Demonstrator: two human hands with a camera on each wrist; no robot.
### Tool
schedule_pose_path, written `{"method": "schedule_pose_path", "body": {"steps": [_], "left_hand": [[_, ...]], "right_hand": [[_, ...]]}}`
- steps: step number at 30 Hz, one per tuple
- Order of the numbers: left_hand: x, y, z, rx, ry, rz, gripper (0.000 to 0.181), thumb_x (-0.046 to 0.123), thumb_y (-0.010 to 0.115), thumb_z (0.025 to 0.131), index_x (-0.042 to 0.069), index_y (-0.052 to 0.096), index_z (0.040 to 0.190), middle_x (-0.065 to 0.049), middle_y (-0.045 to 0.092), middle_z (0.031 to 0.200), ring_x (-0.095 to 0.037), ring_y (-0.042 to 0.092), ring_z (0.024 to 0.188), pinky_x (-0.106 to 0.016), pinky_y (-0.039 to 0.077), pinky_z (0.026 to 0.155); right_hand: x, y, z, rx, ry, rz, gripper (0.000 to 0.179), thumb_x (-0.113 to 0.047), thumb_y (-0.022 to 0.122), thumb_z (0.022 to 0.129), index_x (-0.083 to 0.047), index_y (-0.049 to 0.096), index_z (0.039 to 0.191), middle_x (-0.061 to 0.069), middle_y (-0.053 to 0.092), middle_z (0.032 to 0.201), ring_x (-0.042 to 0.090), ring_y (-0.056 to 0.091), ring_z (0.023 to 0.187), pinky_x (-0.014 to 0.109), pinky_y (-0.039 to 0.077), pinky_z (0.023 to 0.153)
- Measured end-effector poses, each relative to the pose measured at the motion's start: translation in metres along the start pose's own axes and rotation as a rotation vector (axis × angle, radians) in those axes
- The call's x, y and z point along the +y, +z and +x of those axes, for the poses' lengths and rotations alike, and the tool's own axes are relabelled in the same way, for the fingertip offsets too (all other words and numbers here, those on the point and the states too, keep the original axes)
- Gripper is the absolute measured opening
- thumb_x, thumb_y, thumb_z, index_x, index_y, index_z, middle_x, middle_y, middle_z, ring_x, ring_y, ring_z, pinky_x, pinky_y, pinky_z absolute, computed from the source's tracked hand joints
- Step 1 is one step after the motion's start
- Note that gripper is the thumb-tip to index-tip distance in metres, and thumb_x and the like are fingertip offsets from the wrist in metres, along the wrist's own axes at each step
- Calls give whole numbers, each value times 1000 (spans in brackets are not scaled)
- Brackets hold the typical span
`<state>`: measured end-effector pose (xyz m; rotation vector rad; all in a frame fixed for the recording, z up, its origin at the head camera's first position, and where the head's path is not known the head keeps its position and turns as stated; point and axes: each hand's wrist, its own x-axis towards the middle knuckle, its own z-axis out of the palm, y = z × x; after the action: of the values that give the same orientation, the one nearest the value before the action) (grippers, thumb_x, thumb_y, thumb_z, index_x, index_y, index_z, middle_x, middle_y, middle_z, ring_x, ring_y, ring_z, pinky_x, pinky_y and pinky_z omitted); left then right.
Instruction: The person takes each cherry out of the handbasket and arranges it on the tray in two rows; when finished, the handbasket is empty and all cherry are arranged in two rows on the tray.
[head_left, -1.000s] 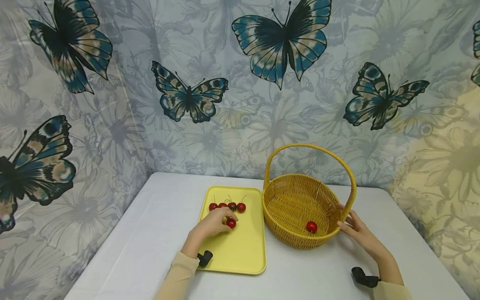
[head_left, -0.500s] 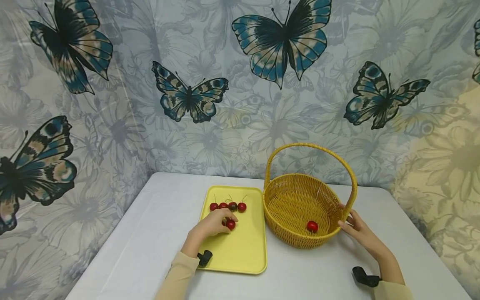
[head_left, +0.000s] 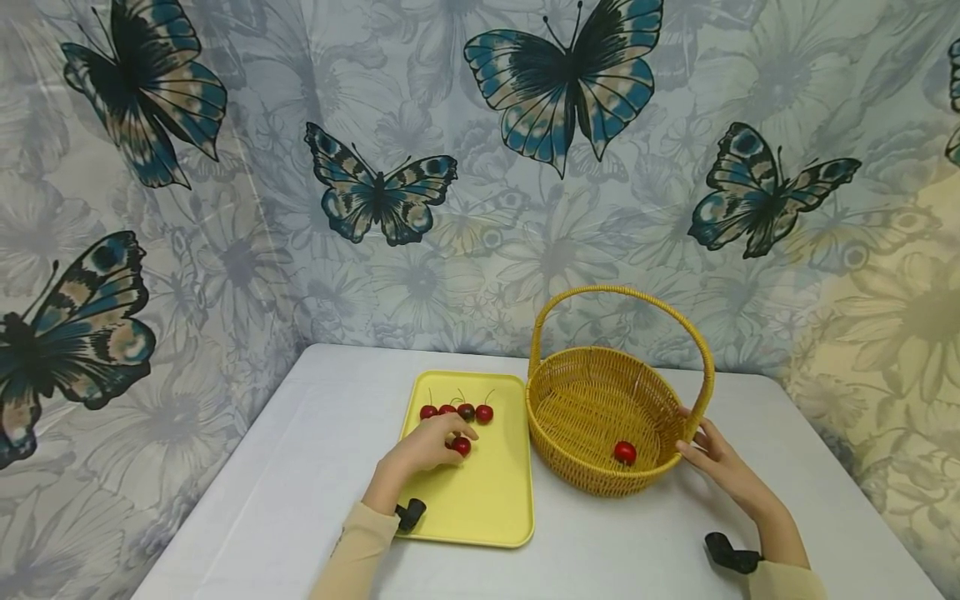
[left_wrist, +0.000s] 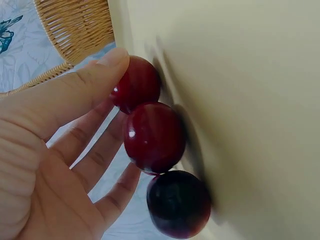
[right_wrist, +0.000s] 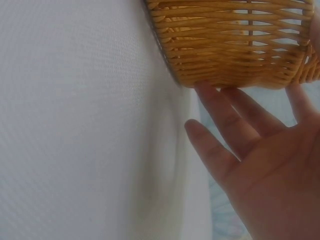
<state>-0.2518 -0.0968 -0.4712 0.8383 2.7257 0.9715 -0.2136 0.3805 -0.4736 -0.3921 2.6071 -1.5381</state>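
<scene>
My left hand (head_left: 427, 443) is over the yellow tray (head_left: 491, 508), thumb and forefinger pinching a red cherry (head_left: 461, 447). In the left wrist view, the thumb lies against this pinched cherry (left_wrist: 137, 82). A second red cherry (left_wrist: 155, 137) and a dark one (left_wrist: 178, 204) line up beside it, close to the other fingers. Farther back on the tray, several stemmed cherries (head_left: 484, 413) sit in a row. My right hand (head_left: 716, 462) holds the wicker basket (head_left: 577, 475) at its right rim, by the handle's foot. In the right wrist view, fingertips touch the woven side (right_wrist: 230, 47).
One red cherry (head_left: 625, 452) lies inside the basket, whose tall arched handle (head_left: 615, 290) rises above it. Tray and basket stand side by side on a white table (head_left: 300, 467). Butterfly-patterned cloth (head_left: 420, 300) hangs behind and at the sides.
The left hand has barely shifted over the tray, and the cherry at its fingertips has moved very slightly. The right hand and the basket stay in place.
</scene>
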Motion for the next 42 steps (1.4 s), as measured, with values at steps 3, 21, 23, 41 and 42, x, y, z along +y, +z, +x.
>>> {"method": "schedule_pose_path", "body": {"steps": [3, 21, 23, 41, 42], "left_hand": [[4, 0, 1, 7, 13, 29, 31, 10, 71, 81, 17, 67, 110, 1, 61, 113, -16, 56, 106, -30, 47, 89], [40, 7, 8, 61, 153, 51, 29, 19, 66, 86, 16, 65, 114, 4, 62, 115, -15, 52, 116, -31, 41, 100], [45, 10, 10, 65, 171, 47, 29, 22, 65, 87, 16, 65, 115, 4, 63, 115, -15, 51, 117, -31, 41, 100], [93, 36, 31, 63, 328, 115, 30, 32, 56, 93, 17, 63, 118, 5, 61, 114, -8, 54, 108, -20, 43, 94], [95, 38, 32, 69, 337, 126, 30, 33, 55, 93, 17, 63, 118, 5, 61, 114, -8, 54, 108, -20, 43, 94]], "right_hand": [[2, -1, 0, 1, 3, -1, 63, -18, 45, 99, -10, 8, 148, 32, 16, 146, -22, 31, 105, 12, 43, 79], [2, -1, 0, 7, 37, -35, 63, -22, 44, 99, -12, 7, 149, 30, 15, 148, -3, 36, 121, 31, 46, 89], [3, 0, 0, 9, 43, -37, 64, -23, 44, 99, -14, 6, 149, 29, 13, 149, 20, 34, 131, 50, 43, 94], [2, -2, 0, 3, 18, -25, 63, -22, 44, 99, -11, 7, 149, 30, 15, 147, -16, 33, 109, 26, 47, 85], [2, -1, 0, 4, 26, -36, 63, -23, 44, 99, -12, 7, 149, 29, 15, 148, -12, 34, 113, 33, 47, 88]]}}
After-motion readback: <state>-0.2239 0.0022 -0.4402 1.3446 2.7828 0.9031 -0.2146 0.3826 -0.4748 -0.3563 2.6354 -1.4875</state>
